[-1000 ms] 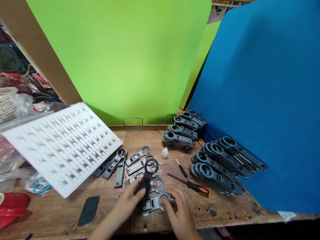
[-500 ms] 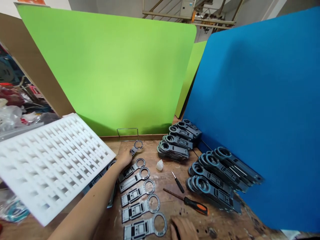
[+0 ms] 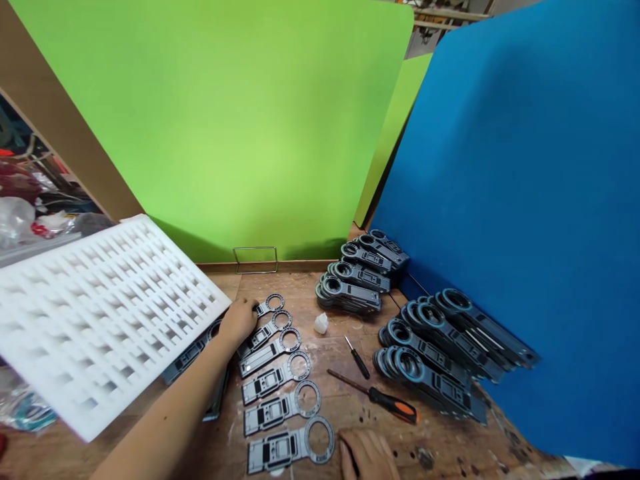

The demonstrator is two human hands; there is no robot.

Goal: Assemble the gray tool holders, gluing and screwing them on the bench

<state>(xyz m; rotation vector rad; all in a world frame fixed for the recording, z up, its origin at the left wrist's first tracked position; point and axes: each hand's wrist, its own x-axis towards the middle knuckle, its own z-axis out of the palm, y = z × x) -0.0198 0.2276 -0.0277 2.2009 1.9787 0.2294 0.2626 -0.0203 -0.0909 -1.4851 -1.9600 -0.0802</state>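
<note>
Head view: left hand (image 3: pixel 240 320) reaches up the desk (image 3: pixel 300 283), fingers pinched on the tail of the far frame (image 3: pixel 267 305). It heads the row of flat grey frames (image 3: pixel 280 407) running to the near edge. Right hand (image 3: pixel 367 453) lies flat and empty there. Looks like lay-down; release wants square alignment.

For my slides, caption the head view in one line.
Left hand at the farthest plate in a row of six; right hand flat by the nearest.
</note>
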